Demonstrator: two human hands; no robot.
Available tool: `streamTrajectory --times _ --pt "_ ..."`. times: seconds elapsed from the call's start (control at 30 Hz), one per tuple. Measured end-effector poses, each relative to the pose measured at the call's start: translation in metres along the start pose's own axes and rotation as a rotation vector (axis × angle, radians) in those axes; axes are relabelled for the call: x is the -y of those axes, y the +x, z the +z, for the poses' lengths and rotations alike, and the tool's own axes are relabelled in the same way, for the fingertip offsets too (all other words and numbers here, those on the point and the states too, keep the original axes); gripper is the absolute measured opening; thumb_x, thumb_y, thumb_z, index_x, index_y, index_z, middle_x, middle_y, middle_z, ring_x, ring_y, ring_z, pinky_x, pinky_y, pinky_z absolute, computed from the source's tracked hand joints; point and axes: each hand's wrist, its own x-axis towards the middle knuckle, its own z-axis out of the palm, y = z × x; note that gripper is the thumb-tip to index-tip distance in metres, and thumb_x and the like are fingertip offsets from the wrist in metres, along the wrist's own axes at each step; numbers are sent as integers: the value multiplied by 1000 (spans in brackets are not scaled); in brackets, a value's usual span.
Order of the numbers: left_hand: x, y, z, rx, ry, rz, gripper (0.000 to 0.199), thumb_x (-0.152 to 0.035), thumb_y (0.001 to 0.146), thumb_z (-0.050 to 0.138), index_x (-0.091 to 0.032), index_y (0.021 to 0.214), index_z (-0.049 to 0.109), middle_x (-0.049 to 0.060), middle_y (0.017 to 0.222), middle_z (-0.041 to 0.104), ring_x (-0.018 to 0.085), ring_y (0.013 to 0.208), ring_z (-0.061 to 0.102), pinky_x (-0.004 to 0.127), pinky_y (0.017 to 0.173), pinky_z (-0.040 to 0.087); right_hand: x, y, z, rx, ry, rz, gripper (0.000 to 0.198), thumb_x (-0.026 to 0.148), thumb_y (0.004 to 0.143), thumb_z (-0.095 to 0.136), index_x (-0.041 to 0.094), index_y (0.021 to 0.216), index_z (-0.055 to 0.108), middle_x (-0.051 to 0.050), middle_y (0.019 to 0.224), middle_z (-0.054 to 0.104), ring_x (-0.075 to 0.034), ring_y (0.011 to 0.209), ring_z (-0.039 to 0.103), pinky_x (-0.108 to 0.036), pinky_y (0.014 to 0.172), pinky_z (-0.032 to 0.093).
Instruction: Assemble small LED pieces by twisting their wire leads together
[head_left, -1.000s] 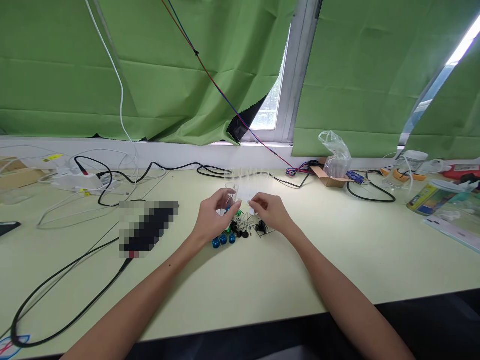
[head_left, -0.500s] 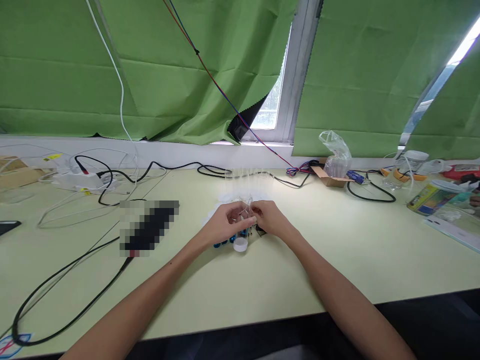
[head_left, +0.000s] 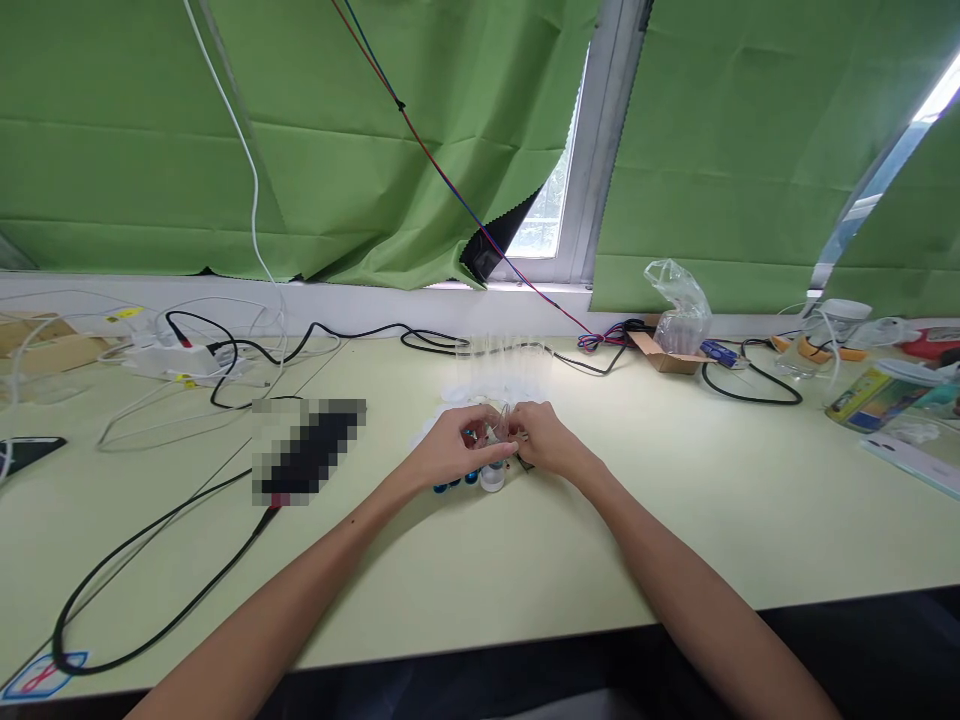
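Note:
My left hand [head_left: 455,447] is curled around a small clear plastic tube [head_left: 493,476], whose whitish round end shows below the fingers. Thumb and fingers of my right hand [head_left: 541,436] are pinched together at the right side of the tube's upper part; what they grip is hidden. Thin clear strands or a film stick up between the two hands. Beside the tube, under my left hand, lie several shiny blue round pieces [head_left: 455,481]. A small dark piece [head_left: 524,463] rests beneath my right hand, mostly covered.
Behind my hands stands a row of clear tubes [head_left: 502,368]. A black pixelated device [head_left: 315,450] with a black cable lies to the left. An open cardboard box [head_left: 667,355] holding a plastic bag is at the back right. Jars and a labelled tub [head_left: 874,395] stand far right.
The view has shifted slightly, so the scene sits a little further right. The tube's whitish end appears slightly higher and closer to my left hand. Both hands keep nearly the same pose.

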Motion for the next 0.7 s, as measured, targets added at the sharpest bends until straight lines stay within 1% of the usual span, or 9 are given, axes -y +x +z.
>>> streamTrajectory --times 0.1,0.27,0.4,0.5,0.7 --pt "-1 -1 0 18 -5 -3 31 -50 77 66 -20 86 65 0 75 55 12 63 46 24 55 37 1 -1 0 33 0 -2 17 10 77 53 17 75 69 -3 78 59 -16 75 51 -31 80 32" --pt "-3 -2 -1 51 -35 2 26 -43 75 69 -21 88 64 -1 79 54 10 62 42 23 54 35 1 -1 2 62 -9 17 13 12 76 54 16 67 62 -3 77 57 -16 77 49 -31 80 31" --pt "-5 -3 -1 73 -60 9 23 -37 74 70 -21 89 63 -2 77 51 9 61 37 23 54 33 1 1 5 81 -34 25 16 13 76 54 16 60 54 -1 71 53 -14 70 46 -30 77 30" --pt "-5 -4 -1 95 -42 5 24 -36 74 70 -22 91 62 -2 76 51 10 61 37 23 54 32 1 2 7 87 -55 20 19 12 76 53 16 58 49 0 68 51 -13 66 43 -29 74 29" --pt "-3 -5 -3 129 25 -27 30 -38 72 70 -23 96 61 -2 76 54 11 61 41 24 56 35 0 1 8 82 -108 18 22 13 80 50 17 59 50 -1 70 51 -14 68 44 -28 71 28"
